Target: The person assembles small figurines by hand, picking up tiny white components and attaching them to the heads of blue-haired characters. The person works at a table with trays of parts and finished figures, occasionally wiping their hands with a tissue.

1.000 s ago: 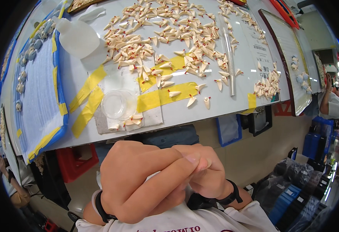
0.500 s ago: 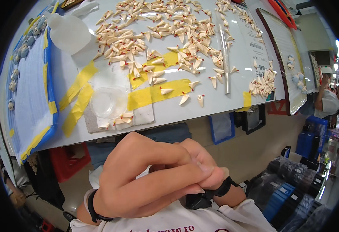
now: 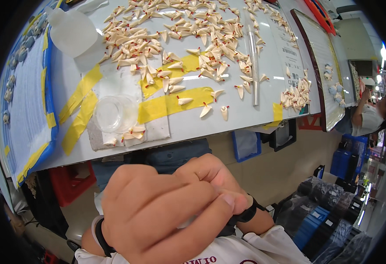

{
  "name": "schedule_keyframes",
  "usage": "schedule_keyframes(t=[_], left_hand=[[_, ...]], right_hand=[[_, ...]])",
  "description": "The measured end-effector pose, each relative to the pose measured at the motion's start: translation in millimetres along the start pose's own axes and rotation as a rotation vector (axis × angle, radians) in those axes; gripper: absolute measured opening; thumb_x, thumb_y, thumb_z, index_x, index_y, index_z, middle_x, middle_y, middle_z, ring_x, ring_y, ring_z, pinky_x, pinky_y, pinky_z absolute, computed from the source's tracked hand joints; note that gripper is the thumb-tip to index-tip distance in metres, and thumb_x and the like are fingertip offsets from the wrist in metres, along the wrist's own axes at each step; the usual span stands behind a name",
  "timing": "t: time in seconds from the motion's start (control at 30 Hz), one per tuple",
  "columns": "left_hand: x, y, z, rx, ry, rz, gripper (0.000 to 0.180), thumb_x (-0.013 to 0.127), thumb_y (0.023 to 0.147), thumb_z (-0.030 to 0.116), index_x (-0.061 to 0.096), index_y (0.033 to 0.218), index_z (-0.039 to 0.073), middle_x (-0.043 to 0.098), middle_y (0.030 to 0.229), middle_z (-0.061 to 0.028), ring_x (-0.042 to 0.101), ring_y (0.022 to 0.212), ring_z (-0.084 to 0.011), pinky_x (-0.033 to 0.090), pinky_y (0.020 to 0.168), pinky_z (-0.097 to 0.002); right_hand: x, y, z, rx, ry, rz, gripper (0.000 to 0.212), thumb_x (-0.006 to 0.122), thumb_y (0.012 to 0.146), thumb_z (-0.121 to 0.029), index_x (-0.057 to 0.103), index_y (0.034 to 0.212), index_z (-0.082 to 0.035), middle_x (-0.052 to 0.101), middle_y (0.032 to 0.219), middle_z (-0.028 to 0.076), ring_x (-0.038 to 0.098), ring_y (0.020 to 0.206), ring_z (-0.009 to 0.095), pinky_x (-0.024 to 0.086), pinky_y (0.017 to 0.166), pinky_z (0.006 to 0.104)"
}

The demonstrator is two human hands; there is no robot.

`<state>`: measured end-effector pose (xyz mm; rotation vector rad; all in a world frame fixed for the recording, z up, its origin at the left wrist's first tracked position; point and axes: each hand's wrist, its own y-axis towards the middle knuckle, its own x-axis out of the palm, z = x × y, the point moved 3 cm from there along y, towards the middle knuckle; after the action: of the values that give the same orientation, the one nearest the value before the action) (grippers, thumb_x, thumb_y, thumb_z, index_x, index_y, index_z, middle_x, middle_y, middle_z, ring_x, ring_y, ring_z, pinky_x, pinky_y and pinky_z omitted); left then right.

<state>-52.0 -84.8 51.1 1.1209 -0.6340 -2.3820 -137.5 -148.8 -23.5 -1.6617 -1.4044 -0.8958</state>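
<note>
In front of my body, just off the near edge of the table, my two hands are pressed together. The curled fingers of my left hand [image 3: 157, 207] reach across to the fingertips of my right hand [image 3: 217, 176], which is also closed. Whatever lies between the fingertips is hidden. Nearest on the table are small cream horn-shaped pieces [image 3: 224, 113] with red ends. A round clear plastic dish [image 3: 107, 114] stands on a worn grey-white board [image 3: 157, 133], a few pieces beside it.
A large heap of the same pieces [image 3: 135, 50] covers the table's far middle. Yellow tape [image 3: 175, 104], a metal rod [image 3: 254, 70] and a translucent bottle [image 3: 74, 35] are there too. Blue-rimmed tray [image 3: 30, 105] lies left, dark-rimmed tray [image 3: 322, 66] right; crates [image 3: 248, 145] stand below. Another person [image 3: 369, 114] sits far right.
My left hand has turned, its knuckles now facing up and its fingers more bunched over the right fingertips. The whole view has shifted slightly. Pieces on the table lie as before.
</note>
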Motion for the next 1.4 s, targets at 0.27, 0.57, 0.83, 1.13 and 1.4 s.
schedule_keyframes(t=[0.27, 0.57, 0.83, 1.13, 1.4], left_hand=[[0.2, -0.5, 6.5, 0.072, 0.197, 0.014, 0.028, 0.069, 0.063, 0.018, 0.061, 0.087, 0.006, 0.058, 0.074, -0.0018, 0.047, 0.053, -0.0109, 0.027, 0.046, -0.0259], [5.6, -8.9, -8.2, 0.049, 0.003, 0.061, 0.033, 0.073, 0.055, 0.014, 0.062, 0.086, 0.007, 0.057, 0.074, -0.0008, 0.049, 0.054, -0.0111, 0.028, 0.046, -0.0250], [0.0, -7.8, -5.8, 0.054, 0.030, 0.021, 0.033, 0.071, 0.057, 0.016, 0.062, 0.087, 0.007, 0.057, 0.073, -0.0007, 0.049, 0.053, -0.0117, 0.027, 0.046, -0.0255], [3.6, -5.1, -4.1, 0.037, 0.037, 0.016, 0.031, 0.071, 0.057, 0.017, 0.062, 0.084, 0.007, 0.058, 0.073, -0.0013, 0.050, 0.055, -0.0111, 0.027, 0.047, -0.0254], [-2.8, -3.7, -2.2, 0.053, 0.065, -0.032, 0.037, 0.071, 0.053, 0.013, 0.063, 0.088, 0.005, 0.060, 0.076, -0.0031, 0.051, 0.056, -0.0114, 0.028, 0.047, -0.0253]], right_hand=[[5.1, 2.7, 4.3, -0.052, 0.116, -0.008, 0.038, 0.067, 0.077, -0.035, 0.043, 0.065, -0.008, 0.042, 0.063, -0.004, 0.034, 0.055, 0.003, 0.026, 0.046, 0.0172], [0.8, 1.2, -0.3, -0.031, -0.041, 0.060, 0.037, 0.067, 0.077, -0.033, 0.044, 0.066, -0.007, 0.045, 0.064, -0.003, 0.036, 0.057, 0.003, 0.028, 0.048, 0.0175], [1.7, 1.3, 2.2, -0.021, 0.042, 0.023, 0.036, 0.067, 0.077, -0.033, 0.044, 0.066, -0.007, 0.045, 0.065, -0.003, 0.036, 0.058, 0.004, 0.028, 0.050, 0.0177], [-0.3, 0.4, -1.2, 0.025, -0.054, 0.066, 0.036, 0.066, 0.078, -0.033, 0.044, 0.066, -0.007, 0.045, 0.066, -0.003, 0.036, 0.059, 0.004, 0.028, 0.051, 0.0178], [0.7, 1.1, 3.3, -0.030, 0.076, 0.020, 0.037, 0.067, 0.077, -0.034, 0.045, 0.069, -0.006, 0.045, 0.067, -0.003, 0.037, 0.059, 0.004, 0.029, 0.049, 0.0177]])
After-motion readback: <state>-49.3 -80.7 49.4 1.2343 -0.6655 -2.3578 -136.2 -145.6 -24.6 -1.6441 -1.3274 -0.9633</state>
